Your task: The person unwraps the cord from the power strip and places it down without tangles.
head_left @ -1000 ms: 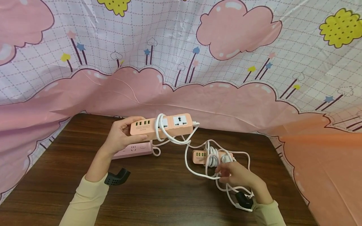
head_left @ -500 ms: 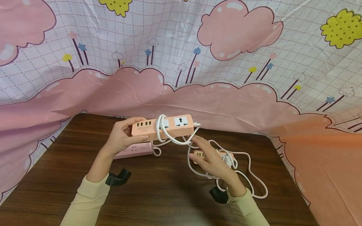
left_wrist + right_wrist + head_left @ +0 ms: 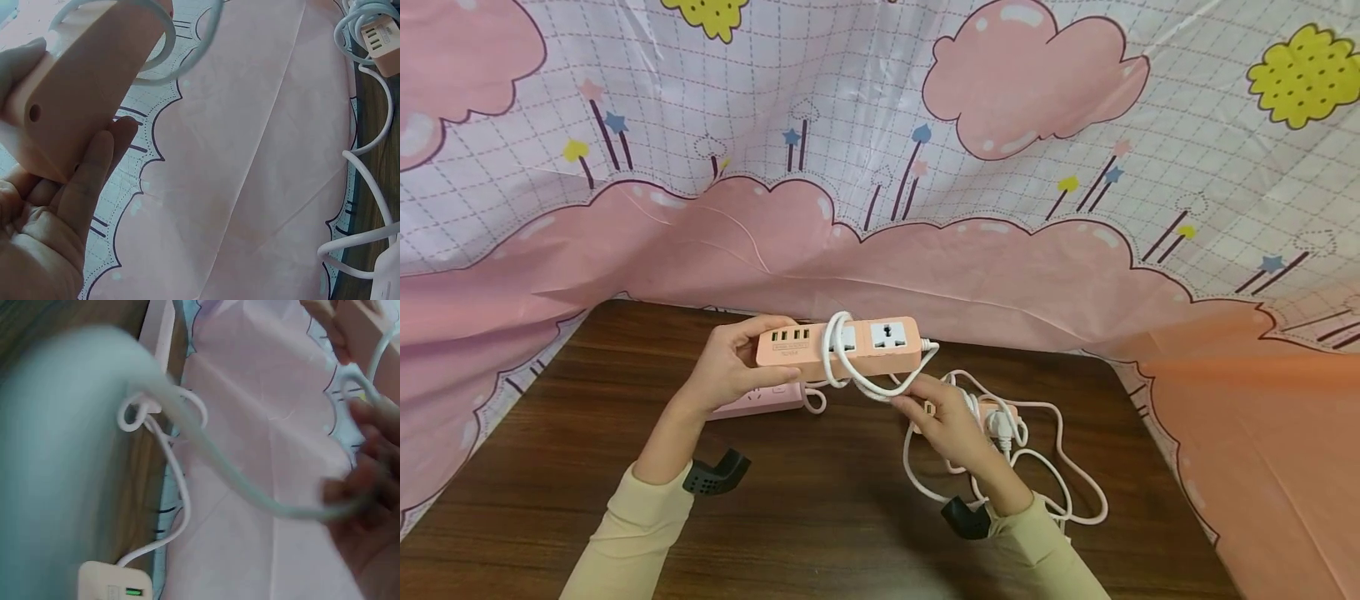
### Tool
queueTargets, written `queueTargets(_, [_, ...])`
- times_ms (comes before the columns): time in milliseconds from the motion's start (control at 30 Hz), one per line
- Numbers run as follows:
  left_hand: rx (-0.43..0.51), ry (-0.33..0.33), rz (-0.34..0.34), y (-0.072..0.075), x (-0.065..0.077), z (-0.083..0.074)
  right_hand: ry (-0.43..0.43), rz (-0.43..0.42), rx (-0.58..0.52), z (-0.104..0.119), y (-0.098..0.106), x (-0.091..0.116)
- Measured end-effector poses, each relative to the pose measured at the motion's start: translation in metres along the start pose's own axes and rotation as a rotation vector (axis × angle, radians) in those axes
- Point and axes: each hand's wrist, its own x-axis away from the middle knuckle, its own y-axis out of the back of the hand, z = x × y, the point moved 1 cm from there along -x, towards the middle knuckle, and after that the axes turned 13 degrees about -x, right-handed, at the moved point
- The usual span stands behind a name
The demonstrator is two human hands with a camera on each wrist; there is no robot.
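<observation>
Held up above the table is a peach power strip [image 3: 808,360] with several USB ports and white sockets. My left hand [image 3: 722,367] grips its left end, thumb along the front and fingers behind. A white cord [image 3: 874,390] leaves the strip's right end and loops round its middle. Just below that end, my right hand [image 3: 951,425] pinches the cord between thumb and fingers. In the right wrist view, the cord [image 3: 231,478] curves blurred from my right hand [image 3: 369,506] across the picture. The left wrist view has the strip's end and side [image 3: 87,87] resting on my fingers.
Behind my left hand lies a pink power strip [image 3: 763,400] on the dark wooden table [image 3: 760,517]. A second peach power strip [image 3: 988,411], wrapped in cord with a white plug [image 3: 1000,427], lies partly behind my right hand. Loose cord [image 3: 1086,500] spreads to the right. A patterned curtain [image 3: 925,267] hangs behind.
My right hand has come left and up from beside the second peach strip to the cord under the held strip. The left hand has lowered its strip slightly and shifted it right.
</observation>
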Motion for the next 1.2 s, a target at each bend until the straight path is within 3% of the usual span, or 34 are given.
queueTargets(233, [0.080, -0.023, 0.010, 0.004, 0.000, 0.003, 0.104, -0.286, 0.068, 0.020, 0.014, -0.013])
queueTargets(367, [0.069, -0.019, 0.046, 0.006, 0.000, 0.001, 0.140, -0.429, 0.106, 0.021, 0.025, -0.017])
queueTargets(500, [0.038, -0.002, 0.037, 0.007, 0.001, 0.001, 0.180, -0.485, 0.034, 0.015, 0.038, -0.014])
queueTargets(633, [-0.022, 0.003, -0.042, 0.009, 0.001, 0.001, 0.260, -0.350, -0.118, 0.020, 0.045, -0.007])
queueTargets(733, [-0.052, -0.005, -0.104, 0.011, 0.002, 0.003, 0.320, -0.133, -0.208, 0.031, 0.044, -0.003])
queueTargets(867, [-0.031, -0.030, -0.172, 0.014, 0.002, 0.006, 0.257, 0.216, -0.166, 0.029, 0.038, 0.005])
queueTargets(933, [-0.023, -0.041, -0.194, 0.016, 0.002, 0.008, 0.187, 0.334, -0.086, 0.021, 0.035, 0.010])
queueTargets(1033, [-0.006, -0.054, -0.196, 0.018, 0.002, 0.007, 0.060, 0.382, 0.047, 0.006, 0.031, 0.014])
queueTargets(1100, [0.019, -0.056, -0.176, 0.019, 0.002, 0.006, -0.011, 0.336, 0.124, -0.003, 0.029, 0.014])
queueTargets(1200, [0.039, -0.057, -0.135, 0.021, 0.004, 0.003, -0.119, 0.192, 0.209, -0.013, 0.031, 0.011])
